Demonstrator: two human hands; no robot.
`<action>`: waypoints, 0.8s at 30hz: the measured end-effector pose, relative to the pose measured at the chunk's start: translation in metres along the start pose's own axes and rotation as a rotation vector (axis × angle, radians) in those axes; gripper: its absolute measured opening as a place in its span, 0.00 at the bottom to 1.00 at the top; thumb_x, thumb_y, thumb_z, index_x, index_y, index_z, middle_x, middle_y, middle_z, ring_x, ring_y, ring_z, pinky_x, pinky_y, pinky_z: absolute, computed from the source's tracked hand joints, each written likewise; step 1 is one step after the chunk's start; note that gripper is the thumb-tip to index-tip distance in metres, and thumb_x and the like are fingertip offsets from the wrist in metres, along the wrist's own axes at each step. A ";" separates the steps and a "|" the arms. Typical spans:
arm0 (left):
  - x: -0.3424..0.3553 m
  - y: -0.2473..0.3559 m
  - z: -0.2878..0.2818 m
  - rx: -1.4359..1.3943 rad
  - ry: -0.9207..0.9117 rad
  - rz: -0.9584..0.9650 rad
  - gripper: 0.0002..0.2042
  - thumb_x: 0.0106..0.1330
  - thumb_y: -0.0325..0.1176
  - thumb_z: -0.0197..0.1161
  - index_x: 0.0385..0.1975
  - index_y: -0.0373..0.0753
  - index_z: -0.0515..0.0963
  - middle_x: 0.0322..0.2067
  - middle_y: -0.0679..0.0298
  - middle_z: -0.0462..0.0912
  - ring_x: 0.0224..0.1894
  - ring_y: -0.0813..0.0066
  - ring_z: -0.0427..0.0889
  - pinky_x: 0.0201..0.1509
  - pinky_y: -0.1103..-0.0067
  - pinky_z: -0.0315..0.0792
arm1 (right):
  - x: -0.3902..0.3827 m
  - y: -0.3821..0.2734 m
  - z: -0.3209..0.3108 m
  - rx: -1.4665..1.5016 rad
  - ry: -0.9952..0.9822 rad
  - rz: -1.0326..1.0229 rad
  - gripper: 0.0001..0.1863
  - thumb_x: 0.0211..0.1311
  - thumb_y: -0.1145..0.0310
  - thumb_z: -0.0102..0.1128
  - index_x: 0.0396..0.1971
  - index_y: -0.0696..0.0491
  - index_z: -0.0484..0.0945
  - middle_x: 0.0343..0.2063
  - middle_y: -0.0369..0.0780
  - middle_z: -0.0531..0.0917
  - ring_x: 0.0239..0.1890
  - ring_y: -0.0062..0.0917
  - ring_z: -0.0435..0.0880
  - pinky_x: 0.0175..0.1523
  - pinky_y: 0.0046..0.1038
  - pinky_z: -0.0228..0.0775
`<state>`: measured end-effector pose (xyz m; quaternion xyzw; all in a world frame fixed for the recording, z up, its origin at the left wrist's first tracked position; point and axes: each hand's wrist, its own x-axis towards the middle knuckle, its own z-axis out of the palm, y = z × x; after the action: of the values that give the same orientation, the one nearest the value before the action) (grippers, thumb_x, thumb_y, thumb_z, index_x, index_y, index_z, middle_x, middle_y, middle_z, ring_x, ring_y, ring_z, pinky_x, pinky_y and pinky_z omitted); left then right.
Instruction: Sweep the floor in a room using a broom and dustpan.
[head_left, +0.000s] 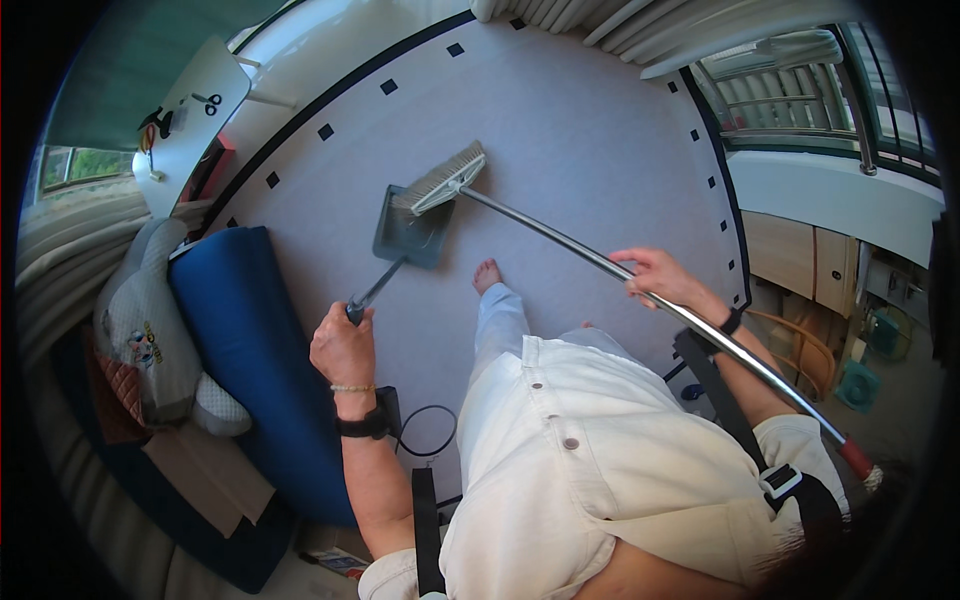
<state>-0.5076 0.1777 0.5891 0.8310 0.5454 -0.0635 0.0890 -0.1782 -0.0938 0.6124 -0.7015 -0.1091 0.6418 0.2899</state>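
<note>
My left hand [343,345] is closed round the handle of a grey dustpan [410,243], whose pan rests on the pale floor ahead of me. In my right hand [660,278] is the long metal pole of a broom [540,228], its thumb and fingers around the shaft. The pole slants from beside my right shoulder down to the broom head [447,180]. Pale bristles lie across the dustpan's far edge, partly over its opening. Whether any dirt is in the pan I cannot tell.
A blue sofa [245,370] with a pale plush cushion [155,330] stands to the left. Beyond it is a white table [205,95] with scissors [208,101]. Curtains [620,30] hang at the far side. Wooden cabinets [800,260] line the right. My bare foot [486,274] is near the dustpan.
</note>
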 end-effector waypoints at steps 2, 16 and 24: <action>0.000 0.000 0.001 -0.008 0.001 -0.002 0.13 0.46 0.40 0.71 0.24 0.39 0.77 0.21 0.58 0.80 0.28 0.56 0.80 0.28 0.69 0.73 | -0.012 0.002 -0.012 0.060 0.022 0.034 0.29 0.48 0.77 0.55 0.54 0.62 0.66 0.17 0.36 0.76 0.10 0.15 0.71 0.15 0.16 0.62; 0.001 0.010 0.001 -0.004 0.022 0.013 0.13 0.46 0.40 0.71 0.24 0.40 0.77 0.22 0.58 0.80 0.28 0.56 0.80 0.30 0.68 0.73 | 0.039 0.011 0.013 -0.064 -0.009 -0.021 0.29 0.48 0.77 0.54 0.55 0.63 0.64 0.17 0.37 0.76 0.11 0.15 0.72 0.15 0.17 0.62; 0.002 0.004 -0.001 0.005 -0.038 -0.014 0.12 0.47 0.39 0.70 0.24 0.40 0.76 0.23 0.59 0.80 0.28 0.56 0.80 0.31 0.67 0.73 | -0.003 0.005 -0.019 0.013 0.081 -0.044 0.28 0.49 0.77 0.54 0.54 0.64 0.65 0.17 0.36 0.77 0.10 0.15 0.71 0.14 0.17 0.62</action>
<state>-0.5034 0.1785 0.5896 0.8261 0.5491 -0.0811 0.0970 -0.1614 -0.1046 0.6122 -0.7225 -0.1085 0.6069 0.3127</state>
